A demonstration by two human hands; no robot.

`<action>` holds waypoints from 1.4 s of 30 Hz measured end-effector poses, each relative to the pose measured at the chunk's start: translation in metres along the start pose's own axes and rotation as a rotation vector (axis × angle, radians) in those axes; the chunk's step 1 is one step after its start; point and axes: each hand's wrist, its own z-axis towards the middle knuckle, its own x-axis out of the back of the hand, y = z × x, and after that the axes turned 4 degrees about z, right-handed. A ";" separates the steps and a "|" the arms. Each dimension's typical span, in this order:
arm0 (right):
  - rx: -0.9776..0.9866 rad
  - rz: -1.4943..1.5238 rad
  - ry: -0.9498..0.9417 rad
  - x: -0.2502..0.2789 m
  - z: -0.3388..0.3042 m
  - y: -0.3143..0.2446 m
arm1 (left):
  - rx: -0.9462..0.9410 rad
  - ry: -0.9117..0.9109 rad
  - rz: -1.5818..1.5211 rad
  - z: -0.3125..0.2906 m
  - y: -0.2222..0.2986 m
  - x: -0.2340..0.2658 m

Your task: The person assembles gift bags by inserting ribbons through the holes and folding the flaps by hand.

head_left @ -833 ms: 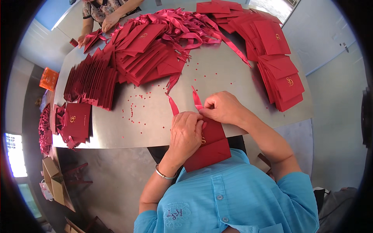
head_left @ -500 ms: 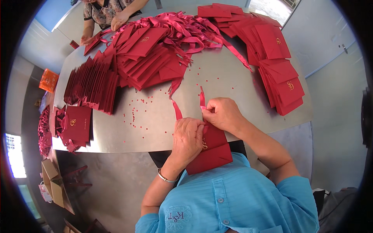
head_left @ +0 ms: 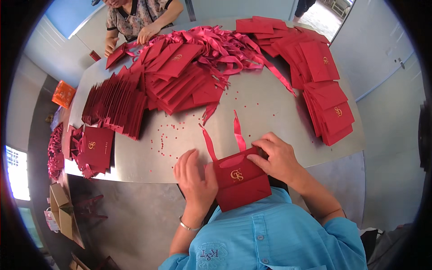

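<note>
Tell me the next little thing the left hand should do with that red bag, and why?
Maybe the left hand should pinch the left ribbon end. That end sticks out loose past the top of the red bag, close to those open fingers, and the right hand already grips the bag's upper right corner, so it could keep it steady.

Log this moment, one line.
Left hand: open, beside red bag; right hand: pinching its upper right corner; two ribbon ends: extending beyond red bag; ribbon heap: on table
</note>
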 end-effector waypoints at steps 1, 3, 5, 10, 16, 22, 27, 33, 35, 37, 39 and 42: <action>-0.015 -0.005 -0.003 0.000 0.002 -0.002 | 0.049 -0.048 0.001 -0.006 -0.007 0.003; -0.030 0.000 -0.007 -0.002 0.003 -0.005 | 0.029 -0.149 -0.075 -0.012 -0.011 0.009; -0.009 -0.036 -0.028 -0.002 0.006 -0.006 | -0.029 -0.318 -0.150 -0.009 -0.011 0.009; 0.039 -0.004 -0.005 -0.004 0.001 -0.011 | -0.098 -0.258 0.074 -0.009 0.009 0.003; -0.090 0.118 -0.028 0.010 -0.014 -0.011 | -0.136 -0.279 -0.067 -0.016 0.002 -0.003; -0.252 0.210 -0.034 0.027 -0.061 -0.018 | -0.010 -0.404 -0.102 -0.003 -0.003 0.014; -0.561 0.306 -0.286 0.019 -0.132 0.017 | 0.124 -0.532 -0.261 0.005 -0.008 0.017; -0.631 1.014 -0.250 -0.015 -0.131 0.002 | 0.231 -0.535 -0.528 -0.005 -0.002 0.010; -0.686 1.100 -0.125 -0.014 -0.127 -0.003 | 0.252 -0.533 -0.486 0.000 0.008 0.014; -0.640 1.103 -0.063 -0.004 -0.131 -0.008 | 0.326 -0.515 -0.588 -0.013 0.011 0.011; -0.636 1.175 0.015 0.022 -0.125 -0.013 | 0.484 -0.485 -0.820 -0.027 0.014 0.006; -0.364 0.882 0.297 0.064 -0.108 -0.005 | 0.453 -0.437 -0.784 -0.041 0.021 0.010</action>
